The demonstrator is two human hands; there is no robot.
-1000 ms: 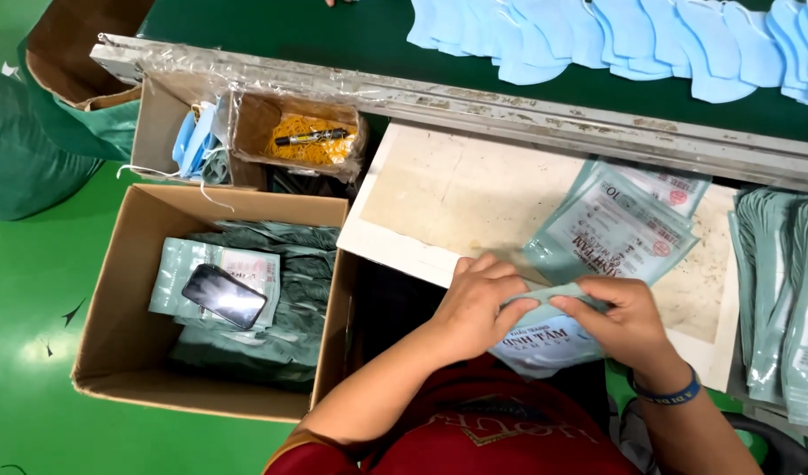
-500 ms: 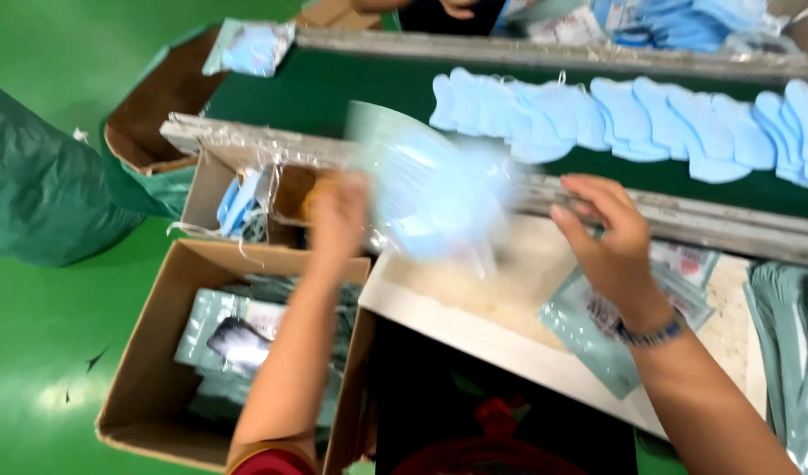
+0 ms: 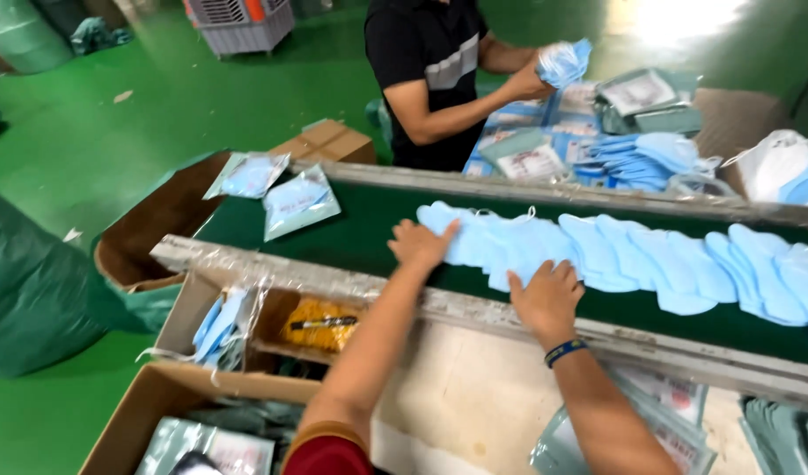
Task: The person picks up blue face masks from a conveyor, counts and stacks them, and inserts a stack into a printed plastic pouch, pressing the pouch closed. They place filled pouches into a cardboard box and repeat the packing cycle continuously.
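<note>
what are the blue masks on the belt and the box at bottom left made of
Masks: soft, matte, pale blue fabric, probably non-woven, judging by the limp folded edges and thin ear loops. Box: brown corrugated cardboard, dull finish, with raw flaps. Both hands, left and right, rest on the masks.

Row of masks (image 3: pixel 615 251) on the belt (image 3: pixel 369 220), two pouches (image 3: pixel 276 193) at its left, cardboard box (image 3: pixel 149 413) before it

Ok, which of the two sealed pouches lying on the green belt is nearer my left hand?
The larger pouch, lying right of the smaller pouch at the belt's edge. It sits closer to your left hand.
</note>
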